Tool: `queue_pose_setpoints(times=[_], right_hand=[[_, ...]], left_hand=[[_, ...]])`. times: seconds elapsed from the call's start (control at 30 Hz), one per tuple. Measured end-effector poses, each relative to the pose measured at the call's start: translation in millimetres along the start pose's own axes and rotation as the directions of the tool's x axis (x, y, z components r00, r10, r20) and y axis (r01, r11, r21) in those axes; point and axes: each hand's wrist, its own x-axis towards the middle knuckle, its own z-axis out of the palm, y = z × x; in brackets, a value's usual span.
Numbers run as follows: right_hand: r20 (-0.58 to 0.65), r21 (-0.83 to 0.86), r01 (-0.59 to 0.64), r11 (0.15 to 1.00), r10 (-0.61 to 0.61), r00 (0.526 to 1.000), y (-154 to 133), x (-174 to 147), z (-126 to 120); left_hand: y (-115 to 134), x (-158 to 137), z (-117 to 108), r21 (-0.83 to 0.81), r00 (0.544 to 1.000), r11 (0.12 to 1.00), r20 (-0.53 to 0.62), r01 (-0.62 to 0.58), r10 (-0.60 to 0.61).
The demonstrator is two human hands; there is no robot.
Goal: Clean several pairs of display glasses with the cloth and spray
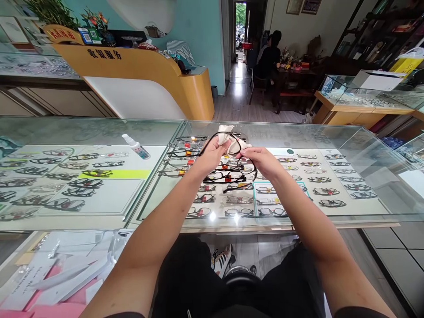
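Observation:
Over the glass counter (331, 137), I hold a pair of black-framed eyeglasses (255, 171) up between both hands. My left hand (213, 152) is closed around a cream cleaning cloth (225, 149), which is bunched against one lens of the eyeglasses. The thumb and fingers of my right hand (260, 160) pinch the frame close to its middle. One lens hangs below the right fingers, and a dark temple arm extends down to the left. Part of the frame is hidden by the cloth and fingers.
Rows of eyeglasses (326, 191) lie beneath the glass. A white spray bottle (136, 147) lies tilted on the left counter. Papers (76, 276) cover a lower surface at left. Beyond are a yellow reception desk (195, 88) and a seated person (269, 57).

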Motion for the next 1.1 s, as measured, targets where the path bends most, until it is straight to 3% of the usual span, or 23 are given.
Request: queue_pose_setpoints(times=[0.17, 0.33, 0.4, 0.5, 0.57, 0.77, 0.97, 1.1], right_hand=[[0.008, 0.055, -0.050, 0.997, 0.050, 0.999, 0, 1, 2], [0.038, 0.038, -0.023, 0.999, 0.021, 0.999, 2, 0, 7], [0.043, 0.050, -0.022, 0.998, 0.020, 0.999, 2, 0, 6], [0.020, 0.077, -0.064, 0.995, 0.063, 0.998, -1, 1, 3], [0.013, 0.082, -0.083, 0.993, 0.082, 0.997, -1, 1, 2], [0.056, 0.063, -0.069, 0.996, 0.066, 0.996, 4, 2, 7], [0.000, 0.098, -0.095, 0.991, 0.095, 0.995, -4, 1, 2], [0.026, 0.092, -0.068, 0.993, 0.066, 0.997, -2, 1, 6]], left_hand=[[1, -1, -1, -0.008, 0.999, 1.000, 0.040, 0.021, -0.021], [-3, -2, 4, 0.147, 0.995, 0.988, -0.080, -0.044, 0.056], [-2, -2, 0, 0.170, 0.996, 0.984, -0.062, -0.057, 0.068], [2, -2, -5, 0.065, 0.997, 0.998, 0.071, 0.014, -0.019], [3, -2, -3, 0.004, 0.993, 0.998, 0.101, 0.060, -0.061], [-3, -3, 7, 0.132, 0.993, 0.991, -0.110, -0.037, 0.052], [1, -2, 4, -0.020, 0.996, 0.999, 0.076, 0.038, -0.036], [-2, -4, 13, -0.010, 1.000, 1.000, -0.023, -0.007, 0.007]])
